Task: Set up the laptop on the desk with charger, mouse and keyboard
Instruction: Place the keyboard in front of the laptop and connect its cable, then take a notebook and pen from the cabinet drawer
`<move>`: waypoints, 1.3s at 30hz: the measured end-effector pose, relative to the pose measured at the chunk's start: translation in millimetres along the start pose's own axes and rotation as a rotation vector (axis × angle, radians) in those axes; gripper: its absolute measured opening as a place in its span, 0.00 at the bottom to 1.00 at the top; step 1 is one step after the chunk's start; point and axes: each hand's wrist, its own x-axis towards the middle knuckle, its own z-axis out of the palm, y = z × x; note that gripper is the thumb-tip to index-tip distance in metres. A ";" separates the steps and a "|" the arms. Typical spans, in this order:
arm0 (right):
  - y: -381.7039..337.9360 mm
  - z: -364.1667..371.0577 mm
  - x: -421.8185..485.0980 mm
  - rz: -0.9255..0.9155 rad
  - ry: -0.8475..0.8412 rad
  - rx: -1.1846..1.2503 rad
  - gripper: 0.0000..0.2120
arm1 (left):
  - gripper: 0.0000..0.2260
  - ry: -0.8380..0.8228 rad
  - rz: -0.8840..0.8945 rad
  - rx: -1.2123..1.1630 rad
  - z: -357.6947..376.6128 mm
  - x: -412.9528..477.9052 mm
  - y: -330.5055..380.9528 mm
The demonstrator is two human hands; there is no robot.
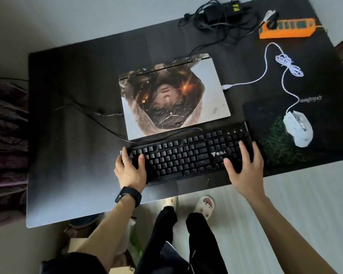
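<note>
I see my left hand (pixel 130 167) gripping the left end of the black full-size plastic keyboard (pixel 186 155), thumb on the keys. My right hand (pixel 244 171) clasps its right end. The keyboard lies on the dark table (pixel 67 155), just in front of the closed, picture-covered laptop (pixel 174 99). The white wired mouse (pixel 298 128) sits to the laptop's right.

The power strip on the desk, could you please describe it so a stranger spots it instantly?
On the dark desk, look to the far right corner, beyond the white mouse. The power strip lies there, the only bright orange thing.
</note>
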 end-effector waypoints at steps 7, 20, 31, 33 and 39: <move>-39.8 -73.4 -25.4 0.192 0.038 0.130 0.21 | 0.32 -0.215 0.003 0.151 -40.5 -9.2 29.6; -7.8 -328.5 -145.5 0.253 0.623 0.103 0.19 | 0.27 -0.361 1.321 0.105 -17.5 -261.5 300.4; 213.8 -487.9 -378.7 0.612 0.985 -0.137 0.25 | 0.26 -0.490 1.921 0.265 112.2 -613.2 392.2; 251.0 -513.8 -422.3 0.708 1.019 -0.131 0.24 | 0.26 -0.506 1.992 0.267 132.8 -680.8 405.4; 338.6 -566.3 -497.7 0.939 1.099 -0.103 0.20 | 0.25 -0.598 2.160 0.278 195.8 -819.7 444.9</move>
